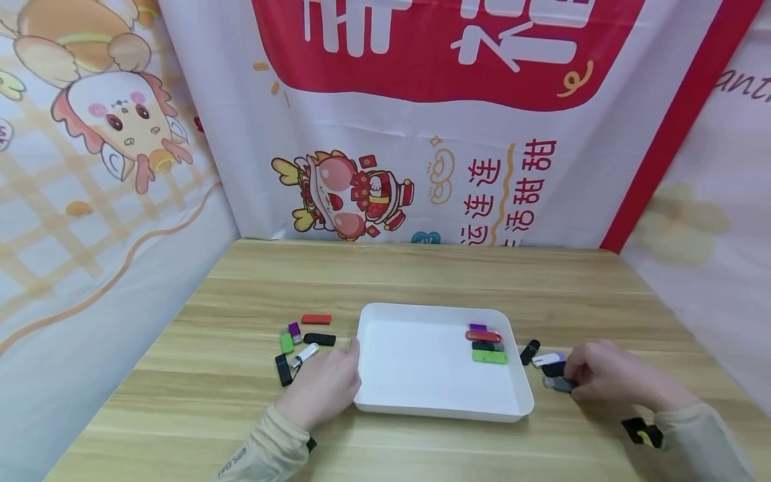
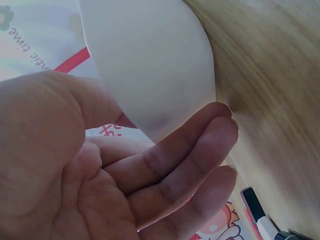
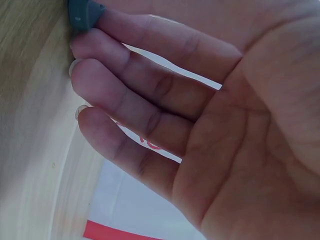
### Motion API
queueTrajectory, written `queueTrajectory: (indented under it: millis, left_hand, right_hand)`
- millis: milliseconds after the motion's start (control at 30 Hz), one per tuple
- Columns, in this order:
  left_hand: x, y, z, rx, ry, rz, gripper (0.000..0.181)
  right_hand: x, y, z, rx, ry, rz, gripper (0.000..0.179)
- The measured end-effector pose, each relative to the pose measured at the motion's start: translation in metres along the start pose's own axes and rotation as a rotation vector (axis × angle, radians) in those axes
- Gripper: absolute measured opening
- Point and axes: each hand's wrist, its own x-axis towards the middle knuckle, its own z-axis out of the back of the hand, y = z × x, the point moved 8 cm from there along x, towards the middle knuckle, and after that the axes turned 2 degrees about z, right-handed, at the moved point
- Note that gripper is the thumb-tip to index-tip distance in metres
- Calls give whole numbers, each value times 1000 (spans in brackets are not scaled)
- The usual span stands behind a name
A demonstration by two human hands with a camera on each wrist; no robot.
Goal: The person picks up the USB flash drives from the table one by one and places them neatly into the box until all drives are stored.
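A white tray (image 1: 434, 410) sits mid-table. At its left side my left hand (image 1: 325, 385) grips the wall, thumb over the rim and fingers (image 2: 200, 150) against the outside. Purple, red, black and green USB sticks (image 1: 489, 357) lie in a column along the tray's right inner side. To the right of the tray, my right hand (image 1: 617, 376) pinches a grey USB stick (image 1: 559, 383) low at the tabletop. In the right wrist view that stick (image 3: 82, 15) shows at the thumb and index fingertips, its far part out of frame.
Beside the right hand lie a black stick (image 1: 530, 351) and a white and purple stick (image 1: 548, 359), with another dark one partly covered. Left of the tray are a red stick (image 1: 316, 319), a green stick (image 1: 286, 343) and several others. Printed cloth (image 1: 385, 120) hangs behind the table.
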Motion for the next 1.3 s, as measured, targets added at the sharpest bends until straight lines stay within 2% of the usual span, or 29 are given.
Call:
queueTrajectory:
  millis: [200,433,1033,1300]
  left_hand:
    - [-1,0,0,-2,-5,-3,52]
    - [-1,0,1,4,-7,-2,52]
    - [-2,-2,2,-10,10,4,51]
    - [-4,-2,1,3,2,4,52]
  right_hand:
    - [1,4,0,-9,-9,35,18]
    - [2,3,-3,-22,5,-13,18]
    - [-1,6,1,-38,-7,-28,18]
    - [-3,11,4,-47,-40,26,17]
